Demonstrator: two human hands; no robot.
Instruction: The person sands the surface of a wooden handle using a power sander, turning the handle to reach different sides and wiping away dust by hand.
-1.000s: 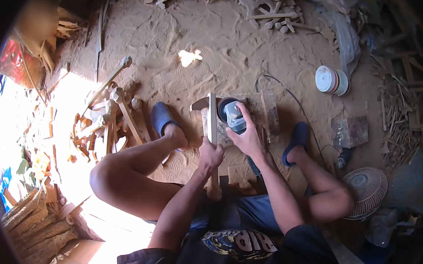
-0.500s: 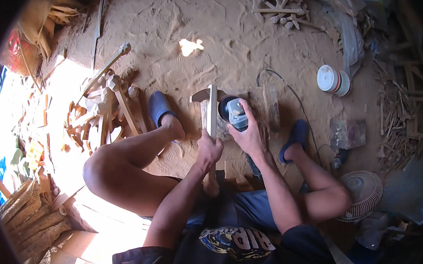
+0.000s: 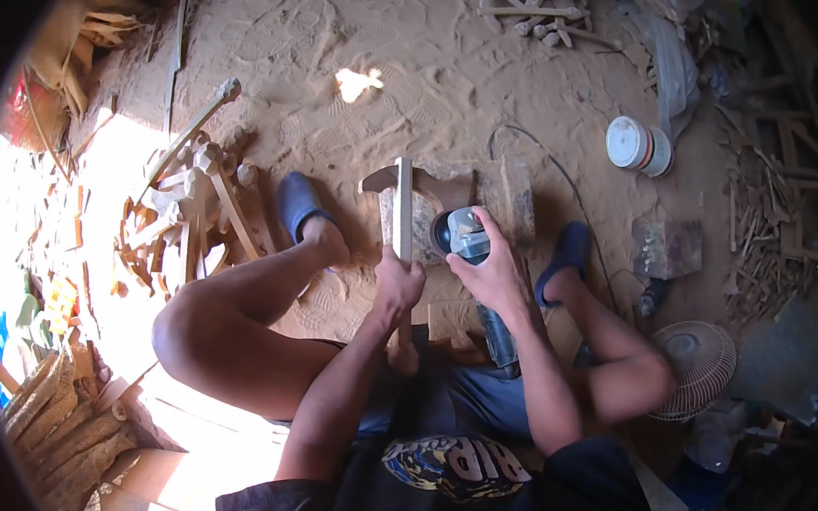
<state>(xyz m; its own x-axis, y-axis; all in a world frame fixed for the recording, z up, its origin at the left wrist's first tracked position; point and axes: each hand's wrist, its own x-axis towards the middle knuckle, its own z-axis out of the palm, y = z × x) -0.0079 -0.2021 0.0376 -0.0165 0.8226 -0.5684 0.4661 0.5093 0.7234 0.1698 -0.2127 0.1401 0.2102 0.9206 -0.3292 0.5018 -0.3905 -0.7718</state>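
pale wood strip points away from you at the left side of the low block, your left hand closed around its lower end — a tool with a curved brown head lies right alongside, though whether those fingers grip its handle too cannot be told. your right hand wraps the grinder near the block's closer edge, its black disc turned toward the strip but apart from it. left of the block sits a wood heap; right of it, a white tub and — nearer you — a fan
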